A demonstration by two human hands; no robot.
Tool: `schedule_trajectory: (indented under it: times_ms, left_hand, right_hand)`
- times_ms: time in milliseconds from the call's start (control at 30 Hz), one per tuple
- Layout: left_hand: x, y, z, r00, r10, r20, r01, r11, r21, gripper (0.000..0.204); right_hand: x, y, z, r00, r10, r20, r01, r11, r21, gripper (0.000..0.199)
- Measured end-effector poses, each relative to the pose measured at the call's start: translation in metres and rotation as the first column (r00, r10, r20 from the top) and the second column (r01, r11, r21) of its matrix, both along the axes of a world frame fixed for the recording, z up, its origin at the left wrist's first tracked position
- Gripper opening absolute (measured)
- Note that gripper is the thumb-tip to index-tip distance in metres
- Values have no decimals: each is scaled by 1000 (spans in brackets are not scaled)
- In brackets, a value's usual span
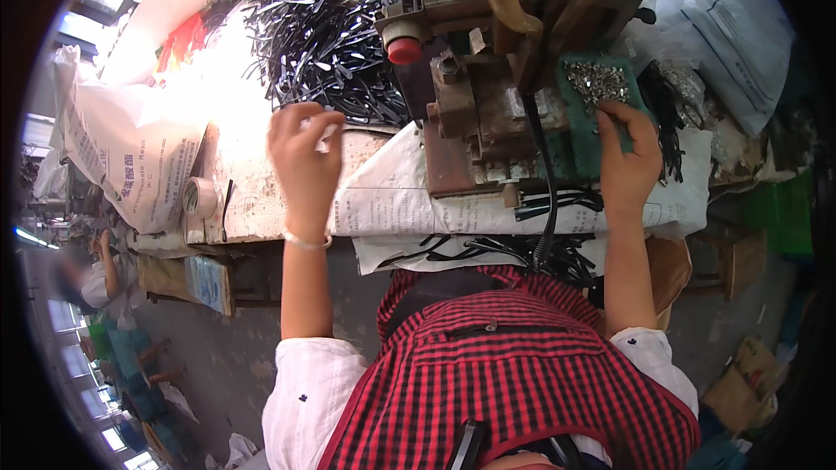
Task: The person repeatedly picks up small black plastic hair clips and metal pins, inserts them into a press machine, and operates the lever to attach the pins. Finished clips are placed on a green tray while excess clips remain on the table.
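Note:
My left hand [305, 152] is raised over the bench at the front edge of a pile of thin black strips [326, 43] that look like eyeglass temples. Its fingers are curled together, and what they hold, if anything, cannot be made out. My right hand [630, 150] reaches to a green tray [585, 135] of small shiny metal parts [599, 83], thumb and forefinger pinched at its near side. Anything between those fingertips is too small to name. Between my hands stands a worn metal machine [453, 113], with one long black strip [547, 165] hanging down from its front.
A red push button [404, 50] juts from the machine's left. More black strips [522, 251] lie at the bench's front edge. A tape roll [199, 198] and a printed sack [144, 152] are at left, plastic bags [723, 35] at right. Another person [91, 278] sits far left.

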State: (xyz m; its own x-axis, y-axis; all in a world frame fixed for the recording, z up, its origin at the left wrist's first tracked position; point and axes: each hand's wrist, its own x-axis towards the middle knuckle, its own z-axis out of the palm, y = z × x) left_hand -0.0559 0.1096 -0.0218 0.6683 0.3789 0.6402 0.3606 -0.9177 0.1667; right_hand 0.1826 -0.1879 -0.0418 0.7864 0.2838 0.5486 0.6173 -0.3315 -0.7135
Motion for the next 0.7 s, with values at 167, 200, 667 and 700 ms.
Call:
schedule_trajectory:
  times_ms: [167, 200, 667, 700]
  left_hand:
    - [4, 28, -86, 972, 8, -235, -9, 1000, -1, 8]
    - [-1, 26, -82, 980, 32, -194, -13, 995, 96, 8]
    - [29, 0, -49, 921, -139, 363, 385, 457, -802, 25]
    - [31, -1, -60, 911, -148, 384, 407, 466, -786, 26]
  right_hand:
    - [16, -32, -43, 996, -89, -6, 88, 990, -107, 15]
    - [15, -46, -46, 991, -135, 2, 134, 984, -118, 15]
    - [-18, 36, 50, 957, 263, 126, -283, 939, 194, 14]
    - [-16, 50, 44, 964, 264, 38, -265, 930, 254, 14]
